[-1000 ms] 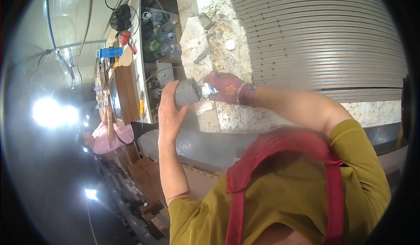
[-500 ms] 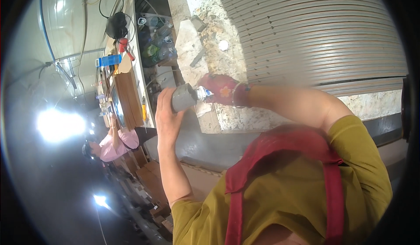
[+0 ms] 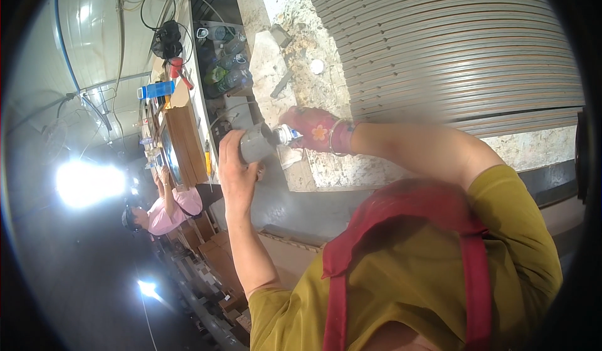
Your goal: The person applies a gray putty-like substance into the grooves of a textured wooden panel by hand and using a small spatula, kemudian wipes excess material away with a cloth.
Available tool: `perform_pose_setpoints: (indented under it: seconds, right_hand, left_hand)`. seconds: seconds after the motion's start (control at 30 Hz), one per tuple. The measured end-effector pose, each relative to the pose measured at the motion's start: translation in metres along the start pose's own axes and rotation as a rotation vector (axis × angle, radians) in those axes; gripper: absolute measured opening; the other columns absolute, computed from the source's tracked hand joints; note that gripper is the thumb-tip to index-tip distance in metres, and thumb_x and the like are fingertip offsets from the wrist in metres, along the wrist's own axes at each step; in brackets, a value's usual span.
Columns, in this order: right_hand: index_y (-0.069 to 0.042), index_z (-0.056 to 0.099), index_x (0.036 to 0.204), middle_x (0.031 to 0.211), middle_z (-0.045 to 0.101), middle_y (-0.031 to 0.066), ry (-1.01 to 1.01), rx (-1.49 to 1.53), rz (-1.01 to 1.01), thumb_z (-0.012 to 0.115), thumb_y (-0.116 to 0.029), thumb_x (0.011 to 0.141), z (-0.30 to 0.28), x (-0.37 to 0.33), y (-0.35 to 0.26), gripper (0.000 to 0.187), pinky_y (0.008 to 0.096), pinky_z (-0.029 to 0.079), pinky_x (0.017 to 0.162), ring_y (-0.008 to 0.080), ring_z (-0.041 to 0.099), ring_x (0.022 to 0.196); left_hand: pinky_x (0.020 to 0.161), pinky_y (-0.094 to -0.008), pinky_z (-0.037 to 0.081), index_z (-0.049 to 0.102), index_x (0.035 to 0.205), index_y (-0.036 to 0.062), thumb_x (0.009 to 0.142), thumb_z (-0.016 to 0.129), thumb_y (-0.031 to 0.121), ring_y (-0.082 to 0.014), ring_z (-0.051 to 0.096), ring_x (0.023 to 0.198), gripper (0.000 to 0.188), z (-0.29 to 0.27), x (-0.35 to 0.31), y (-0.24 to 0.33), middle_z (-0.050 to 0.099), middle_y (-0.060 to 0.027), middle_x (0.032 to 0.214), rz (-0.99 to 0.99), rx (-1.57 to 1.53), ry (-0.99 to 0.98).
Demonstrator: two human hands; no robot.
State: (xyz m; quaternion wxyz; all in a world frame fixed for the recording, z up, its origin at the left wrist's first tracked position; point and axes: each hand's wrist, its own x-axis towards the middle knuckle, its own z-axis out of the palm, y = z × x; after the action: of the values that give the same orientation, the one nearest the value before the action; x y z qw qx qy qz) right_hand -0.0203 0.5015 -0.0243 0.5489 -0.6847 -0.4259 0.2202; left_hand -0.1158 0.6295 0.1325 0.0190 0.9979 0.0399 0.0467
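Observation:
My bare left hand [image 3: 236, 168] is wrapped round a grey cylindrical cup [image 3: 256, 144], which lies tilted on its side in the picture with its mouth toward my right hand. On my right hand [image 3: 312, 128] is a red glove with a flower print. It is closed round a small white-and-blue bottle or tube [image 3: 289, 135], whose end meets the cup's mouth. Whether that end reaches inside, I cannot tell. A round white cap or lid [image 3: 316, 66] lies on the stained worktop [image 3: 326, 168] beyond my right hand.
Long grey slatted strips [image 3: 451, 56] are stacked side by side at the right. Dark offcuts [image 3: 282, 84] lie on the worktop. To the left, several plastic bottles [image 3: 226, 72] stand in a recess. A person in pink [image 3: 172, 212] works at the far left.
The cup and my left hand have shifted slightly left and tilted a little. My right hand stays nearly in place, with the white-and-blue bottle or tube still at the cup's mouth.

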Motion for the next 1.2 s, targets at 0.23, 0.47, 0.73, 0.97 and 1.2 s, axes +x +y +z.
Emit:
perform_pose_setpoints:
  seconds: [0.23, 0.47, 0.73, 0.97, 1.2]
  right_hand:
    - [-0.006, 0.049, 0.122, 0.116, 0.054, 0.0167, 0.005, 0.009, -0.02, 0.072, -0.02, 0.08, 0.001, 0.001, 0.002, 0.05, 0.0431, 0.046, 0.087, 0.0362, 0.058, 0.103]
    - [-0.006, 0.05, 0.123, 0.117, 0.054, 0.0153, -0.003, 0.04, -0.008, 0.071, -0.019, 0.08, 0.0, 0.0, 0.002, 0.05, 0.0414, 0.045, 0.09, 0.0341, 0.056, 0.107]
    - [-0.006, 0.049, 0.124, 0.118, 0.053, 0.0144, -0.022, 0.026, -0.001, 0.071, -0.021, 0.08, 0.001, 0.0, 0.001, 0.051, 0.0405, 0.045, 0.092, 0.0327, 0.056, 0.109]
    - [-0.006, 0.05, 0.12, 0.113, 0.055, 0.0156, 0.048, 0.003, -0.054, 0.071, -0.02, 0.08, 0.007, 0.002, 0.005, 0.047, 0.0416, 0.046, 0.087, 0.0344, 0.058, 0.103]
    - [-0.006, 0.049, 0.122, 0.113, 0.054, 0.0144, 0.026, 0.001, -0.029, 0.072, -0.02, 0.079, 0.008, 0.003, 0.006, 0.05, 0.0398, 0.046, 0.089, 0.0319, 0.057, 0.104]
  left_hand:
    - [0.091, -0.0385, 0.047, 0.053, 0.12, 0.0044, 0.061, 0.06, -0.014, -0.0349, 0.055, 0.111, 0.062, -0.001, 0.0, 0.004, 0.055, -0.0141, 0.121, -0.044, -0.026, -0.015]
    - [0.094, -0.0383, 0.045, 0.056, 0.116, 0.0032, 0.067, 0.068, -0.007, -0.0341, 0.057, 0.108, 0.051, -0.002, 0.003, 0.005, 0.059, -0.0147, 0.113, -0.057, -0.03, -0.017]
    - [0.094, -0.037, 0.044, 0.057, 0.115, 0.002, 0.063, 0.059, -0.013, -0.0324, 0.058, 0.105, 0.054, -0.008, 0.007, 0.004, 0.06, -0.0142, 0.11, -0.054, -0.055, -0.021]
    - [0.094, -0.0356, 0.044, 0.058, 0.111, 0.0013, 0.062, 0.058, -0.014, -0.0308, 0.059, 0.103, 0.052, -0.004, 0.005, -0.006, 0.06, -0.0134, 0.107, -0.068, -0.081, 0.008]
    - [0.094, -0.0359, 0.044, 0.058, 0.111, 0.0011, 0.061, 0.055, -0.014, -0.0321, 0.059, 0.103, 0.052, -0.006, 0.007, -0.003, 0.06, -0.014, 0.107, -0.062, -0.065, 0.006]
